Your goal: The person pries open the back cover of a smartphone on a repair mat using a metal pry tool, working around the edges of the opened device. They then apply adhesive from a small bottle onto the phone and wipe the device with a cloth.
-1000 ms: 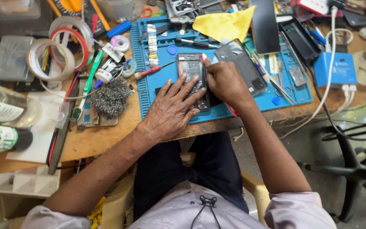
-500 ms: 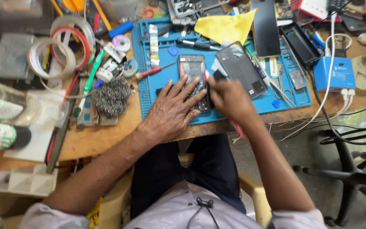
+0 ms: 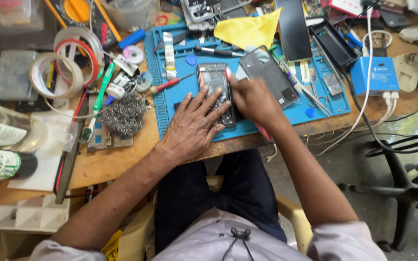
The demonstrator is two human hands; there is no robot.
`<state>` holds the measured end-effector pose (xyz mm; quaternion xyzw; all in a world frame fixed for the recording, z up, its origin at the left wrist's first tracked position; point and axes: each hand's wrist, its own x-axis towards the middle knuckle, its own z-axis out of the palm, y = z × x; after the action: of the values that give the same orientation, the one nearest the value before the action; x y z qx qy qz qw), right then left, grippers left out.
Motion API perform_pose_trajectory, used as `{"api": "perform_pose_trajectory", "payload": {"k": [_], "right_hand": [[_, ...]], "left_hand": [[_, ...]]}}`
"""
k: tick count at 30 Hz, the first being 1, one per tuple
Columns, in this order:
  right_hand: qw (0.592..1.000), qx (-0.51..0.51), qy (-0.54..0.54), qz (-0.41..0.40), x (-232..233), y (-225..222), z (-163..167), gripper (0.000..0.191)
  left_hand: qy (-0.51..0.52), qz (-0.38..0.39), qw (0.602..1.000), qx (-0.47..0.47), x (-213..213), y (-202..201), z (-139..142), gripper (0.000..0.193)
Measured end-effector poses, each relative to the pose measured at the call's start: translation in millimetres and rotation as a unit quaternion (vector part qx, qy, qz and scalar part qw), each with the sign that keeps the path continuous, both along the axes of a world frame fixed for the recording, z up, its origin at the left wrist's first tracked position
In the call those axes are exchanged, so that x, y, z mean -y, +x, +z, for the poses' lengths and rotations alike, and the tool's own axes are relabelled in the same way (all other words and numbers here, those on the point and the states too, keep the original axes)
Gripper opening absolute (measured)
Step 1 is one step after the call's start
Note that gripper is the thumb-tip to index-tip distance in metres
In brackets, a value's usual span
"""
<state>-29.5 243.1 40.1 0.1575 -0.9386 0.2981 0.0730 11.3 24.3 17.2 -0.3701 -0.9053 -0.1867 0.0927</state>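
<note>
Worktop (image 3: 122, 164) wooden, cluttered, blue mat (image 3: 185, 104) on it; black chair base (image 3: 402, 188) on floor right. Left hand (image 3: 192, 128) flat, fingers (image 3: 209, 104) spread, pressing phone (image 3: 215, 87) onto mat. Right hand (image 3: 253, 102) curled at phone's right edge, fingers closed, pinched item not discernible. Tape rolls (image 3: 66, 67) far left of left fingers.

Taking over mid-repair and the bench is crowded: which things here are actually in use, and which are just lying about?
In use:
left hand pressing down the opened phone
right hand at the phone's right edge
blue work mat under the phone

Lying about:
dark phone back cover
yellow cloth
red-handled screwdriver
steel wool
tape rolls
blue charger box
</note>
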Motion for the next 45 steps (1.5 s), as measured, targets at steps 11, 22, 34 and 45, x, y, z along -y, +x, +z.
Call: {"api": "perform_pose_trajectory", "payload": {"k": [11, 22, 34, 45], "right_hand": [[0.998, -0.033, -0.031, 0.031, -1.8, 7.9, 0.6, 0.026], [1.000, 0.017, -0.009, 0.019, -7.3, 6.0, -6.3, 0.032], [0.997, 0.071, -0.003, -0.028, -0.9, -2.5, 1.8, 0.022], [0.998, 0.059, -0.035, -0.012, -16.4, 88.2, -19.1, 0.042]], "left_hand": [[0.013, -0.006, 1.000, 0.003, 0.0, -0.5, 3.1, 0.056], [0.008, 0.001, 1.000, -0.001, 0.6, 1.4, 0.6, 0.057], [0.003, 0.007, 1.000, 0.004, 0.1, 0.7, -0.7, 0.056], [-0.005, -0.006, 1.000, 0.004, 1.7, 0.7, -1.9, 0.059]]}}
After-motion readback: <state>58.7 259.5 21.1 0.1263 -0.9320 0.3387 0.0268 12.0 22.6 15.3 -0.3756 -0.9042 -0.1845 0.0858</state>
